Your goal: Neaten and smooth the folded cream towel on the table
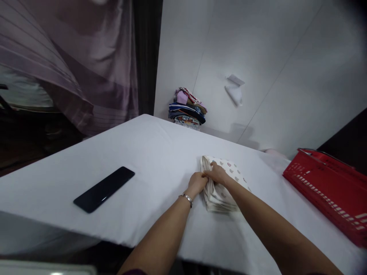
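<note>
A folded white cloth with a small heart print (226, 185) lies on the white table (149, 152), right of centre. My left hand (197, 182), with a silver bracelet at the wrist, grips the cloth's left folded edge, fingers curled. My right hand (217, 172) rests on top of the cloth near its far left corner, fingers bent and pressed onto the fabric. The two hands touch each other over the cloth's edge.
A black phone (103, 189) lies flat at the left of the table. A red plastic basket (329, 187) sits at the right edge. A stack of folded colourful clothes (187, 109) stands at the far edge by the white wall. A draped curtain hangs at the left.
</note>
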`<control>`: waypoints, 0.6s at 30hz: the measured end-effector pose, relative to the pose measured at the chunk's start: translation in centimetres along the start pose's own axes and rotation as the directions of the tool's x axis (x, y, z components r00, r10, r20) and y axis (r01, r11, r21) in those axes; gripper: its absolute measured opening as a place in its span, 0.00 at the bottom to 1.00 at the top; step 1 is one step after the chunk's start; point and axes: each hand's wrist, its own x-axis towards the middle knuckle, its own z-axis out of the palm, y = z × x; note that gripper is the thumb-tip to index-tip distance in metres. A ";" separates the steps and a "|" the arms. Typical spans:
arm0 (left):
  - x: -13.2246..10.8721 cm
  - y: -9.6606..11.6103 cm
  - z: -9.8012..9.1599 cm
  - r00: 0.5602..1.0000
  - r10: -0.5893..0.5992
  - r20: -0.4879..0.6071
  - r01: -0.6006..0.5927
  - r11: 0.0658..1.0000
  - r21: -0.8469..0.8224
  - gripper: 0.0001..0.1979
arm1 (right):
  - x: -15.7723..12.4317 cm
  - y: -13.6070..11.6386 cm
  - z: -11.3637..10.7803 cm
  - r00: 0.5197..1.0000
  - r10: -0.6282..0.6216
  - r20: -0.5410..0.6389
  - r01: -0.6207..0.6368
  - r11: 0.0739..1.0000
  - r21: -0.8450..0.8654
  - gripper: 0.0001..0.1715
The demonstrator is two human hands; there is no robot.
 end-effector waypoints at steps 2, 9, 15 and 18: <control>0.0 0.0 0.1 1.000 0.005 0.003 -0.005 1.000 -0.022 0.13 | -0.1 0.0 -0.1 1.000 0.018 -0.022 -0.018 0.999 0.031 0.36; 0.2 -0.3 0.3 1.000 -0.020 0.003 0.020 0.998 -0.059 0.12 | -0.1 1.0 0.3 0.992 0.054 0.118 -0.081 0.969 0.235 0.26; 0.3 -0.3 0.2 0.999 -0.041 0.010 0.042 0.997 -0.064 0.19 | -0.3 1.3 0.2 0.979 0.002 0.204 -0.070 0.943 0.324 0.10; 0.2 -0.4 0.2 0.999 -0.029 0.014 0.030 0.998 -0.056 0.17 | -0.5 1.2 -0.2 0.983 0.000 0.183 -0.053 0.957 0.284 0.10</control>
